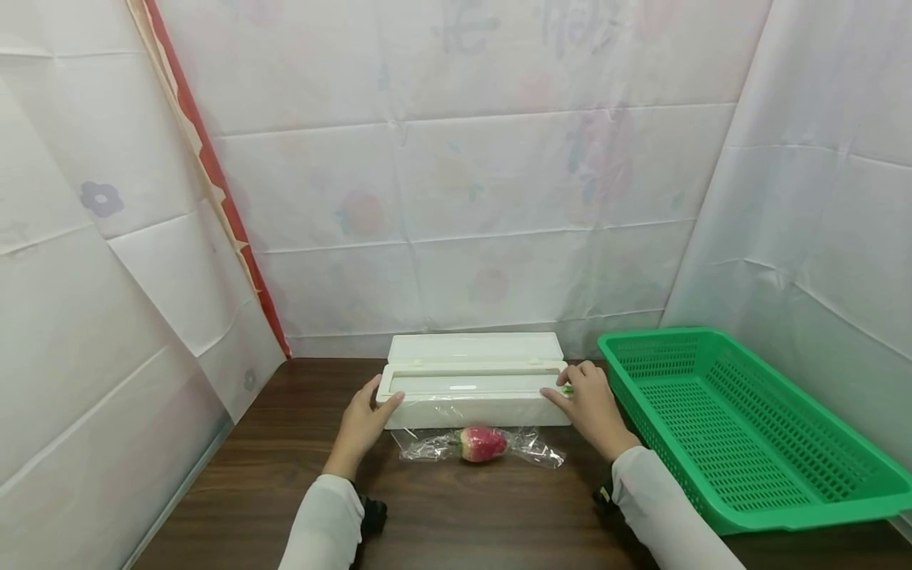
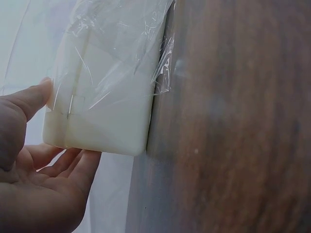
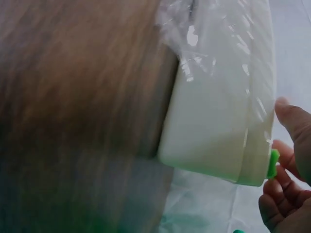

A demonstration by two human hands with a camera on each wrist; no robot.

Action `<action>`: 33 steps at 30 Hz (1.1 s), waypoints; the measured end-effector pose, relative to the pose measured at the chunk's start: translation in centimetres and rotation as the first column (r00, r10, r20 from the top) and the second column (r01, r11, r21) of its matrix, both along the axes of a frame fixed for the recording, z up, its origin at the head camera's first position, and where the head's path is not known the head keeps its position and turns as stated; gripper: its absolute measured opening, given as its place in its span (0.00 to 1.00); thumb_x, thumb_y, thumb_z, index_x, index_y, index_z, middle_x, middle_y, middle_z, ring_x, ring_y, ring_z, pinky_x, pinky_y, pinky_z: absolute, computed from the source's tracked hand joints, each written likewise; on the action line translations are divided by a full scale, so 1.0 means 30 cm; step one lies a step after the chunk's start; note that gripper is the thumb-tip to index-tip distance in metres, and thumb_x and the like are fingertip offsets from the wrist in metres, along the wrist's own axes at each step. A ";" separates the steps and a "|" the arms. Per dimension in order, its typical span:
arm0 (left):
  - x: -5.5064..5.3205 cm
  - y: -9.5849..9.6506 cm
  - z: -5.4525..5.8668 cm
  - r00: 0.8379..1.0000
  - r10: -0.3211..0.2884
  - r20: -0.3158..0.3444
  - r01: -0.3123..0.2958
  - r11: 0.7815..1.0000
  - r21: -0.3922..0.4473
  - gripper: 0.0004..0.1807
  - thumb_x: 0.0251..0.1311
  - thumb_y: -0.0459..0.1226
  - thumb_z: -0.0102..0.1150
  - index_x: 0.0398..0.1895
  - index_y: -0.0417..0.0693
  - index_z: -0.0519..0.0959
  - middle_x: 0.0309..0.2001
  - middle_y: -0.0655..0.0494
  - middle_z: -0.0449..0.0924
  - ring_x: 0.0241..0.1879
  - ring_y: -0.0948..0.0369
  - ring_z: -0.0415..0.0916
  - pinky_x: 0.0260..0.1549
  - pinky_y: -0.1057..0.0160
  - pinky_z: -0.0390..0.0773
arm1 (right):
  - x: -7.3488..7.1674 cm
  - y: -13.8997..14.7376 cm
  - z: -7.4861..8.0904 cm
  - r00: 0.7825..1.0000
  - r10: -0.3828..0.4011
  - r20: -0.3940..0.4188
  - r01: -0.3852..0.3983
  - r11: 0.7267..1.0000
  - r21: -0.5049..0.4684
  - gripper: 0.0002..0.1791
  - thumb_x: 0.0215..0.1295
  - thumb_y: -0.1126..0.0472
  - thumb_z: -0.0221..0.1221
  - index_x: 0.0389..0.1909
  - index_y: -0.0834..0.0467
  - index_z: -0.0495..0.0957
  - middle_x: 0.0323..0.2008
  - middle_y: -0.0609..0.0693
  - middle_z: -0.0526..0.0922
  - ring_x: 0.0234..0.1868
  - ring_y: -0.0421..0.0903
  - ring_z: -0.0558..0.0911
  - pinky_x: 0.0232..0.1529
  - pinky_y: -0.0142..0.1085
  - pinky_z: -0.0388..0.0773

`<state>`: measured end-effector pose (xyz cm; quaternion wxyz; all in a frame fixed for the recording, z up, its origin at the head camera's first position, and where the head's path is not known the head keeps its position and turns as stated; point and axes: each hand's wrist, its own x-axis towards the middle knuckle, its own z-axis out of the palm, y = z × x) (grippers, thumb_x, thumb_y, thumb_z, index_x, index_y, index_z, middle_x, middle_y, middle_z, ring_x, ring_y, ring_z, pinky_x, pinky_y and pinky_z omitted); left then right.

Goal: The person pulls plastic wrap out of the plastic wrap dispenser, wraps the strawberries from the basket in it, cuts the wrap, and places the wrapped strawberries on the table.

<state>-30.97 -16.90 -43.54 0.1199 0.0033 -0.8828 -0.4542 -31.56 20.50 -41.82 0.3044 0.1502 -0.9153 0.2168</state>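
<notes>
A white cling film dispenser (image 1: 477, 413) stands on the table with its lid (image 1: 476, 347) raised at the back. My left hand (image 1: 362, 419) grips its left end, thumb on the top front edge and fingers at the end face (image 2: 97, 138). At the right end, my right hand (image 1: 591, 408) has thumb and fingers around a small green slide cutter (image 3: 273, 163) on the top edge. Clear film (image 2: 109, 53) hangs down the front. On the table before the dispenser lies a red, pale-ended fruit (image 1: 483, 443) wrapped in film, which spreads out on both sides of it.
A green slatted plastic basket (image 1: 741, 518) stands on the right, close to my right forearm. Pale printed sheets (image 1: 456, 190) wall in the brown wooden table (image 1: 456, 522) at the back and both sides.
</notes>
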 end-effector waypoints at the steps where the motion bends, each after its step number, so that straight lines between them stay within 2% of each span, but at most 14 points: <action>1: 0.000 0.000 -0.001 1.000 0.001 -0.003 -0.001 1.000 -0.001 0.42 0.59 0.55 0.56 0.69 0.39 0.56 0.65 0.31 0.57 0.63 0.39 0.55 0.59 0.35 0.59 | -0.001 0.003 -0.001 1.000 0.014 0.000 -0.014 1.000 -0.006 0.18 0.52 0.47 0.66 0.28 0.56 0.73 0.28 0.52 0.69 0.31 0.50 0.65 0.32 0.43 0.66; 8: 0.002 -0.001 0.001 1.000 0.001 0.008 -0.001 1.000 0.005 0.42 0.59 0.55 0.56 0.69 0.40 0.56 0.66 0.31 0.56 0.63 0.39 0.53 0.60 0.35 0.57 | -0.008 0.026 -0.003 0.997 0.071 -0.027 -0.071 0.997 -0.010 0.16 0.50 0.48 0.68 0.26 0.56 0.76 0.27 0.51 0.72 0.28 0.45 0.65 0.30 0.41 0.67; 16: 0.002 -0.006 0.004 1.000 -0.014 0.011 0.014 1.000 0.002 0.43 0.59 0.56 0.55 0.70 0.41 0.55 0.67 0.32 0.55 0.64 0.39 0.52 0.61 0.36 0.56 | -0.005 0.034 0.000 0.996 0.092 -0.003 -0.092 0.995 -0.038 0.18 0.49 0.48 0.68 0.31 0.57 0.78 0.31 0.51 0.74 0.27 0.43 0.67 0.27 0.39 0.70; 22: 0.003 -0.001 0.005 1.000 -0.011 0.014 0.011 1.000 0.004 0.42 0.59 0.56 0.55 0.70 0.41 0.56 0.67 0.32 0.55 0.64 0.39 0.52 0.61 0.36 0.56 | -0.008 0.042 0.005 0.994 0.109 -0.005 -0.109 0.994 -0.023 0.17 0.48 0.48 0.69 0.30 0.57 0.79 0.32 0.50 0.76 0.28 0.43 0.71 0.28 0.41 0.74; 33: 0.001 -0.004 0.001 1.000 -0.017 0.008 0.017 0.999 0.032 0.43 0.58 0.56 0.56 0.70 0.42 0.56 0.67 0.33 0.56 0.64 0.40 0.53 0.61 0.36 0.57 | -0.015 0.056 0.010 0.989 0.149 0.019 -0.149 0.988 -0.033 0.14 0.47 0.52 0.70 0.30 0.55 0.80 0.32 0.47 0.78 0.30 0.41 0.74 0.29 0.40 0.77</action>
